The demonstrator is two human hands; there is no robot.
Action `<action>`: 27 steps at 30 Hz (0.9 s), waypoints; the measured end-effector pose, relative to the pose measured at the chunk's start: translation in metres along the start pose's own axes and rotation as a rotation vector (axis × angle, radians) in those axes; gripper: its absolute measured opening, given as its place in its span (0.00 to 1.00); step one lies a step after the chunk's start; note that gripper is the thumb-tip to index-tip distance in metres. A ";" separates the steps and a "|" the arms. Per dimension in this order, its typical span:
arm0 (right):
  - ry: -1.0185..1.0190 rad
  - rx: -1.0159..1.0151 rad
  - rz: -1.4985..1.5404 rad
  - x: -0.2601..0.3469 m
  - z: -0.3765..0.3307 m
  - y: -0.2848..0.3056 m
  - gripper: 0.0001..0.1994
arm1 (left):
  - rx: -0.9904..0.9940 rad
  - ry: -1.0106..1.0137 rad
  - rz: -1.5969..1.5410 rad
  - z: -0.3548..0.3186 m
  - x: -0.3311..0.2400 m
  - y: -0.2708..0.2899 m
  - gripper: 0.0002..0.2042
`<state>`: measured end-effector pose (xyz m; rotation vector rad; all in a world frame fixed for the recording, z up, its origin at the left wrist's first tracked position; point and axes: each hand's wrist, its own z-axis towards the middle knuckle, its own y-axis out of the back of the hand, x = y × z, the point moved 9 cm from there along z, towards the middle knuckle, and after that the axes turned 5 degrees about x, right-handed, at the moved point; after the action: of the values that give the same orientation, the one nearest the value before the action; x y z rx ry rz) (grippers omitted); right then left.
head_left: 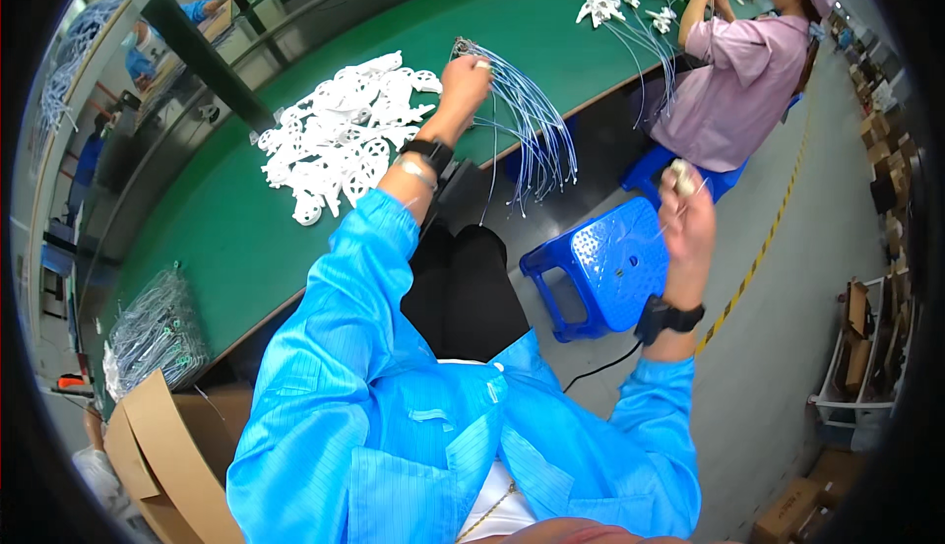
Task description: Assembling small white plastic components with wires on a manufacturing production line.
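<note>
My left hand (pixel 466 89) reaches over the green table with its fingers closed at the gathered end of a bundle of thin blue-white cables (pixel 536 121). The cables fan out to the right and hang over the table's near edge. Beside that hand lies a spread heap of white plastic parts (pixel 345 130) with round, spoked openings. My right hand (pixel 689 214) is raised off the table, above the floor near a blue stool. Its fingers are curled together and pale covers show on the fingertips. A faint thin line shows by them, but what they hold is unclear.
The green worktable (pixel 236 258) curves along the left and far side. A bag of cables (pixel 162 327) and a cardboard box (pixel 157 446) are at lower left. A blue stool (pixel 610 258) stands right of my legs. A co-worker (pixel 728 91) sits at far right by more cables and white parts (pixel 598 6).
</note>
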<state>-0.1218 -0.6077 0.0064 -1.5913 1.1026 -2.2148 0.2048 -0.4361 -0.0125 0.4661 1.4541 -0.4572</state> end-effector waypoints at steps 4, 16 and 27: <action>-0.028 0.261 -0.047 0.026 0.089 -0.096 0.13 | 0.164 -0.146 0.619 0.042 0.014 -0.001 0.14; -0.378 -0.032 -0.155 -0.148 0.281 -0.114 0.15 | 0.245 -0.124 0.710 -0.106 -0.033 0.059 0.19; -0.440 0.491 0.261 -0.105 0.220 -0.216 0.22 | 0.318 -0.185 0.206 -0.054 -0.014 -0.021 0.37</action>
<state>0.1688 -0.4980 0.1047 -1.5047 0.5491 -1.6788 0.1471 -0.4227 -0.0025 0.7986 1.1444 -0.5533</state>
